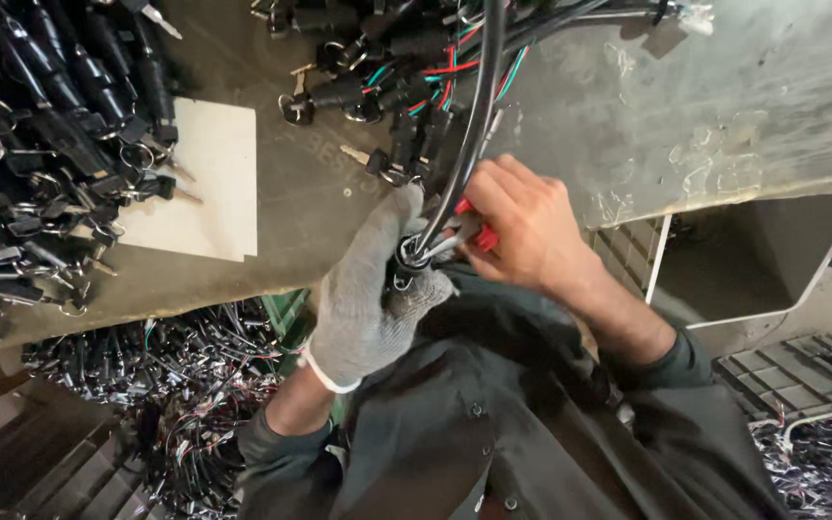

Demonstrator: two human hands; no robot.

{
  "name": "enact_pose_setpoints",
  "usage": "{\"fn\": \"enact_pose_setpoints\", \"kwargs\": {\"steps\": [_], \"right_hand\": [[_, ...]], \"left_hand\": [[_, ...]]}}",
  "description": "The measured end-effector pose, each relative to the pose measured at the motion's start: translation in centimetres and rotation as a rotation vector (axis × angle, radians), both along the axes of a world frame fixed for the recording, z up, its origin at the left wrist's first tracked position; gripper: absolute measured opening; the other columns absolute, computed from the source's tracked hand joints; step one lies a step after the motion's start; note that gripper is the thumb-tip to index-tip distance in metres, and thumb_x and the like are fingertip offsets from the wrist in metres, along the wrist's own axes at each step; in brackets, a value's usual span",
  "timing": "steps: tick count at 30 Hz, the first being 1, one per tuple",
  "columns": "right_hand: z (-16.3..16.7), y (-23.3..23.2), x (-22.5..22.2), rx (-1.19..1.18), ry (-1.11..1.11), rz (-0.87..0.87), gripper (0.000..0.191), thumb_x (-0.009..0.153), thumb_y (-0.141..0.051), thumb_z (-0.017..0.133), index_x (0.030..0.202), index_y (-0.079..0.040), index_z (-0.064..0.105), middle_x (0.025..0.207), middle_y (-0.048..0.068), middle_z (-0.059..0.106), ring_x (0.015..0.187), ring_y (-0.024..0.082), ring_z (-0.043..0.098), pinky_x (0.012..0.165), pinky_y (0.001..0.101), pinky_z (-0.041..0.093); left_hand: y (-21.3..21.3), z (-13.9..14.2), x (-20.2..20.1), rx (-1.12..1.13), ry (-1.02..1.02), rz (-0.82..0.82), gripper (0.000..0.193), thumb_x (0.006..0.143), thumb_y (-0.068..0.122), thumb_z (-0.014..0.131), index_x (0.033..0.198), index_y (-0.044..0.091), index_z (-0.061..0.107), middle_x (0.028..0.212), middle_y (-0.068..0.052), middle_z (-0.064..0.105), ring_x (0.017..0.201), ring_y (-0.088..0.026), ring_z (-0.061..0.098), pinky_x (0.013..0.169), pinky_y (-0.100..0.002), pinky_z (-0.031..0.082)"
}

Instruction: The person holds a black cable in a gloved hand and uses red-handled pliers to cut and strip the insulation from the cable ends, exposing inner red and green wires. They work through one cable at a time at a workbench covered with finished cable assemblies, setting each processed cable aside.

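Gripping a small metal-ended part at bench edge, the left hand wears a grey knit glove and is closed around it, fingers wrapped, thumb side up. Right hand is bare, clamped on red-handled pliers; the plier nose meets the part right where the glove holds it. Both hands are together, touching or nearly so, just off the near edge of the workbench.

A black sheathed cable runs from the held part up and away across the bench, passing between the two hands. Can't tell whether the plier jaws bite the cable or the part's metal end; that spot is hidden by fingers.

On the bench, far centre: a heap of black key switches with keys and red, green and black leads. Left side: a dense row of more black switch assemblies with keys, lying partly over a white sheet.

Below the bench, left: a bin-like pile of wired assemblies. Lower right, more loose wiring on the floor, well apart from the hands. The person's dark work shirt fills the near centre.
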State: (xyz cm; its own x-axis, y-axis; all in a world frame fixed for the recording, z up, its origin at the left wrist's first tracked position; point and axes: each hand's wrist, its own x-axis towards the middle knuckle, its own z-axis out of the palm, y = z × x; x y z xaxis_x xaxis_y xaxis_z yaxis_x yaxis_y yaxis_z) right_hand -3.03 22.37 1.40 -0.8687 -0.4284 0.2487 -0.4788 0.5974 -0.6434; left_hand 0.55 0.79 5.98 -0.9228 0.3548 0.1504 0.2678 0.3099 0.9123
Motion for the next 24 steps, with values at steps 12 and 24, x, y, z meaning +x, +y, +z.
{"fn": "enact_pose_setpoints", "kwargs": {"steps": [12,24], "right_hand": [[0.2,0.4,2.4,0.127,-0.034,-0.114,0.039,0.074,-0.018,0.082,0.104,-0.007,0.059,0.089,0.007,0.062,0.082,0.029,0.064,0.061,0.0424,0.049],[0.4,-0.9,3.8,-0.05,-0.198,-0.135,0.04,0.075,-0.017,0.079,0.106,-0.005,0.058,0.086,0.01,0.059,0.079,0.032,0.062,0.064,0.0439,0.048]], "left_hand": [[2.1,-3.4,3.6,-0.804,0.447,0.295,0.066,0.101,0.031,0.078,0.153,0.006,0.045,0.129,-0.012,0.064,0.105,-0.033,0.063,0.09,-0.047,0.053],[1.6,-3.4,1.3,-0.831,0.637,0.235,0.056,0.105,0.012,0.075,0.153,0.006,0.048,0.131,-0.011,0.064,0.103,-0.029,0.065,0.087,-0.043,0.054]]}}
